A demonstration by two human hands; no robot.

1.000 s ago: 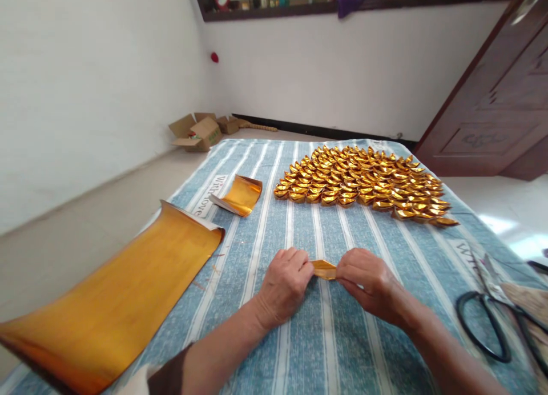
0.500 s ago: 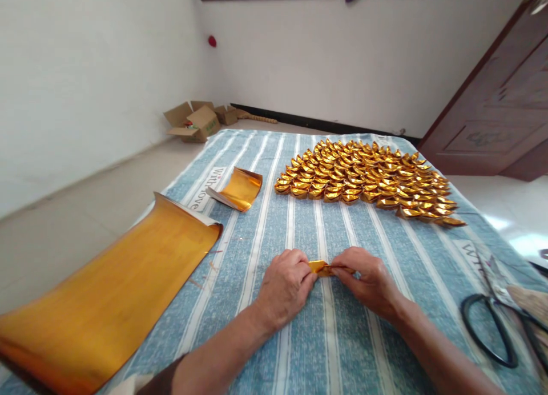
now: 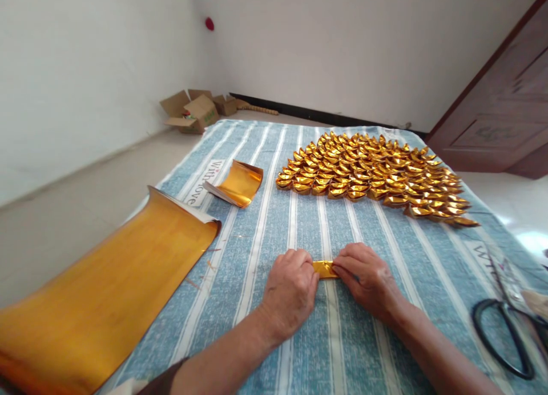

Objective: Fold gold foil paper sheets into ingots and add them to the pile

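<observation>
The small folded gold paper (image 3: 325,269) lies flat on the striped cloth (image 3: 299,224) just in front of me, pinched at its ends by my left hand (image 3: 290,292) and right hand (image 3: 367,279). I should press evenly and keep the edges aligned for a sharp crease. Finished gold ingots (image 3: 372,175) lie beyond, the big gold sheet (image 3: 107,292) at my left.
</observation>
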